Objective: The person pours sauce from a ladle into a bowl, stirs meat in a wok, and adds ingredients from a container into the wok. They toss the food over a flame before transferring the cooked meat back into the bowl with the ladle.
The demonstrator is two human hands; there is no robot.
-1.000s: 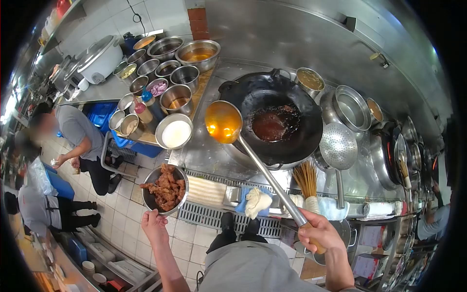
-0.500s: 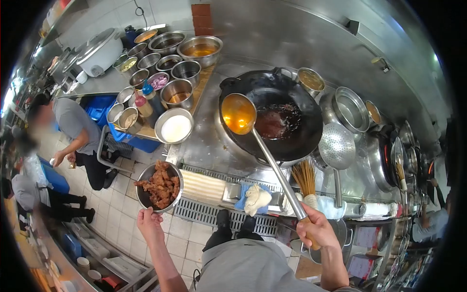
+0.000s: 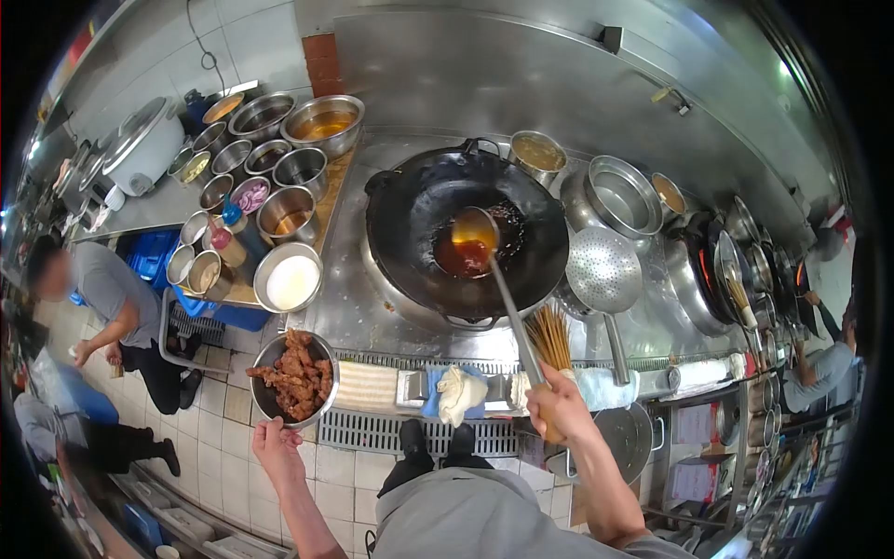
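My left hand [image 3: 279,449] pinches the near rim of a steel bowl [image 3: 328,408] filled with brown fried pieces [image 3: 296,374]. My right hand [image 3: 562,407] is wrapped round the wooden handle of a long ladle [image 3: 514,317]. The ladle's bowl, with orange liquid in it, sits low inside the large black wok [image 3: 410,224], in or just over a dark red-brown sauce [image 3: 458,257]. Beside the wok, a perforated skimmer [image 3: 603,270] rests on the right, and a bamboo brush [image 3: 551,340] stands near the ladle's handle.
Steel pots of sauces, squeeze bottles [image 3: 228,244] and a bowl of white powder [image 3: 289,279] crowd the left counter. A folded cloth [image 3: 461,393] lies on the stove's front edge. People [image 3: 116,289] are at the left; another person [image 3: 819,363] is at the far right.
The ladle has moved from above the wok's left side down into its middle. My left hand still holds the bowl of fried pieces. The camera view has shifted.
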